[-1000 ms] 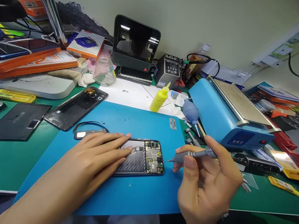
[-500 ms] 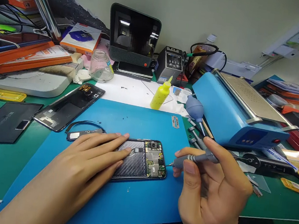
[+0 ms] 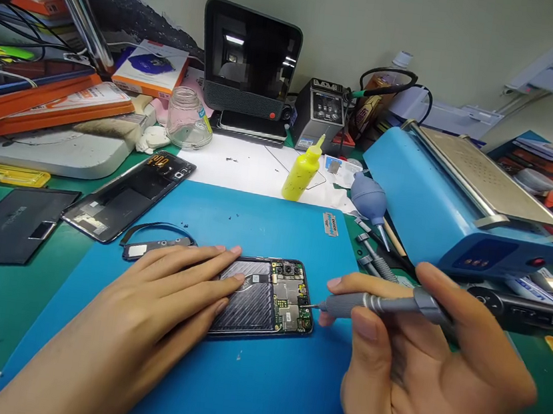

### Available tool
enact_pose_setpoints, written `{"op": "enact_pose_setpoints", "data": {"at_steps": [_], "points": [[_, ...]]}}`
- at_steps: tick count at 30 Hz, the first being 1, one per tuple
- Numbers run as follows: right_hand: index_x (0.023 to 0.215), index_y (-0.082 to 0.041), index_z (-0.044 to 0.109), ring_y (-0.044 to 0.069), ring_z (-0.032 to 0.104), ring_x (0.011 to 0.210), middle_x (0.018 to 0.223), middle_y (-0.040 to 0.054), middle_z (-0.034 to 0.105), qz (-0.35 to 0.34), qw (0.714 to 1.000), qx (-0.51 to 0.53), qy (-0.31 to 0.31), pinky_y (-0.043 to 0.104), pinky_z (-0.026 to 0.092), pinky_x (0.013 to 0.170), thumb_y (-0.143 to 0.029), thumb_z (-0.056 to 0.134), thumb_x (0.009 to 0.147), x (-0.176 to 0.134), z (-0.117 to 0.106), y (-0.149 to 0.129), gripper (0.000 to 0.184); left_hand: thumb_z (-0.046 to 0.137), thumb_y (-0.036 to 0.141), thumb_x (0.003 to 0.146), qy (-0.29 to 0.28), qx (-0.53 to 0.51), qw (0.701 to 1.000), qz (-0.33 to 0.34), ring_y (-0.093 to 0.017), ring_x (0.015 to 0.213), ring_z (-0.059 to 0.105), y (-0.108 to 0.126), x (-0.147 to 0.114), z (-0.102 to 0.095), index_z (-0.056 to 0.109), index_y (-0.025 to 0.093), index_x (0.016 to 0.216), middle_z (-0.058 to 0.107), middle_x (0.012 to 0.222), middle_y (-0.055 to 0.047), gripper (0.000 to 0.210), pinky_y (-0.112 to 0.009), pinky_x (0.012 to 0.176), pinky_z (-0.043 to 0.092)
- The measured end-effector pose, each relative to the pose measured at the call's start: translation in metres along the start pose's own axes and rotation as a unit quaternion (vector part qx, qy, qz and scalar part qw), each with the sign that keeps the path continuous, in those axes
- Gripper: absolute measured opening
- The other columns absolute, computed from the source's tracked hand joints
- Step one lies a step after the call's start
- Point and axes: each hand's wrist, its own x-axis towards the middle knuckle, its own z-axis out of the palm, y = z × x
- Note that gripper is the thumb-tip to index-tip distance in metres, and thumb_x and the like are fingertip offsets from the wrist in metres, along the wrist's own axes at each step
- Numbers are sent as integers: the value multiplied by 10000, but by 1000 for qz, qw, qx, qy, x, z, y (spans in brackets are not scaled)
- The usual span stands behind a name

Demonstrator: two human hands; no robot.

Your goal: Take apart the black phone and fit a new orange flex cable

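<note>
An opened smartphone (image 3: 248, 307) lies on the blue mat, its battery and circuit board (image 3: 290, 295) exposed. My left hand (image 3: 164, 301) rests flat across the phone's left part, fingers stretched out, hiding that end. In my right hand (image 3: 419, 359) is a slim grey precision screwdriver (image 3: 362, 305), pinched between thumb and fingers, with the index finger against its rear end. The thin tip points left and reaches over the right edge of the circuit board; whether it touches a screw is too small to tell.
The phone's back cover (image 3: 129, 196) and a thin black part with a curved strip (image 3: 158, 246) lie left. Behind stand a yellow bottle (image 3: 301, 173) and a glass jar (image 3: 189, 119). At right are a blower bulb (image 3: 368, 198), tools (image 3: 375, 259) and a blue heating plate machine (image 3: 438, 200).
The screwdriver has moved left relative to the phone, its tip going from the phone's right edge to over the circuit board. My left hand stays in place on the phone.
</note>
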Motion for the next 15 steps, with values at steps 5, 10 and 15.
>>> {"op": "enact_pose_setpoints", "data": {"at_steps": [5,10,15], "points": [[1542,-349,666,215,873,1017,1238,47,845,-30,995,39,-87,347,771,893,-140,831,1033,5,3,6,575,491,421,1244,13,2,1000,1,-301,1462,752,2,4,0,730,378,1484,710,1648,59,342,-561,1150,691],[1538,-339,647,194,872,1057,1247,52,844,-20,993,51,-105,326,759,936,-135,825,1040,3,3,9,568,477,414,1247,8,3,1000,2,-306,1458,755,5,5,-2,716,386,1490,692,1659,84,342,-599,1110,713],[1500,-318,673,210,876,1034,1260,77,833,-15,996,47,-78,352,768,913,-150,817,1044,3,4,7,508,476,423,1246,-2,0,1000,-4,-309,1464,752,7,7,-4,761,358,1474,701,1652,54,371,-581,1146,701]]}}
